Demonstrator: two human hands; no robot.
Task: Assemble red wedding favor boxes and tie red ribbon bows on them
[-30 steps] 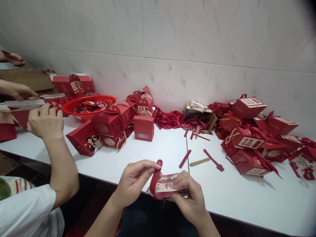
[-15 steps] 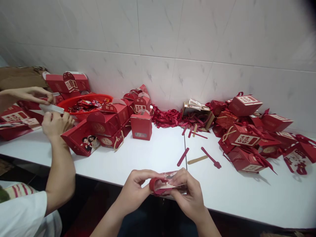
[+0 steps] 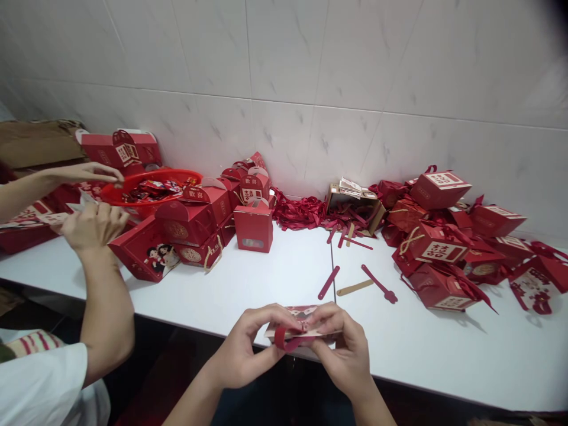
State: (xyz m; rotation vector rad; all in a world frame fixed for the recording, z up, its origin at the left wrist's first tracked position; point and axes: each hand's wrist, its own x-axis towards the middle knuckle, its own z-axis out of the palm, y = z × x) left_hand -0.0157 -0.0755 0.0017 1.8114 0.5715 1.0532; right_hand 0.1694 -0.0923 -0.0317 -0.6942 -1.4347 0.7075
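Observation:
At the table's near edge, a small red and white printed gift box [image 3: 302, 310] is held between my two hands. My left hand [image 3: 248, 343] is closed at its left end, with the thumb and index finger beside a curled red strap [image 3: 280, 337]. The fingers of my right hand [image 3: 344, 343] pinch the box's right side and top, near the strap's inner end. My fingers cover much of the box. On the table just beyond lie loose dark red strips [image 3: 329, 282] and a tan strip [image 3: 355, 288].
Stacked red boxes [image 3: 190, 222] and a red basin [image 3: 110, 194] of wrapped sweets stand left. A co-worker's hand [image 3: 93, 225] works there. A ribbon heap [image 3: 302, 212] and an open carton [image 3: 377, 214] of strips are at the back; ribboned boxes [image 3: 439, 251] pile up right.
My left fingers have moved inward over the top of the box, and the strap loop is bent tighter. The co-worker's farther hand has lifted away towards the basin.

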